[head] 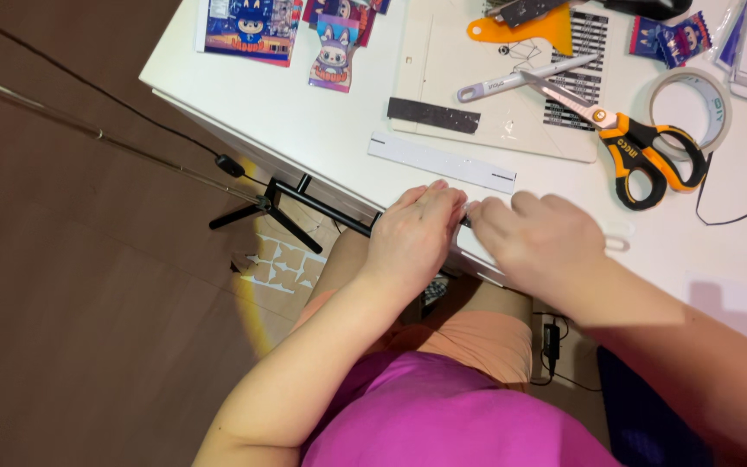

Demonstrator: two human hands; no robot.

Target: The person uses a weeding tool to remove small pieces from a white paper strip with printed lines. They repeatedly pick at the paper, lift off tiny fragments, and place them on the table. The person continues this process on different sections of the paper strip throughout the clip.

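Small dark item (467, 218), mid-frame at the tabletop (304, 121) edge, is pinched between the curled left hand (415, 232) and right hand (539, 244); a slackened pinch would likely drop it to the floor.

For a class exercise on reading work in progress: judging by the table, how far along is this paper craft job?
Done: a white strip and a dark strip lie cut on the table. In hand: the left hand and right hand meet at the table edge over something small, hidden. Left: printed cards lie apart, scissors and tape roll unused.
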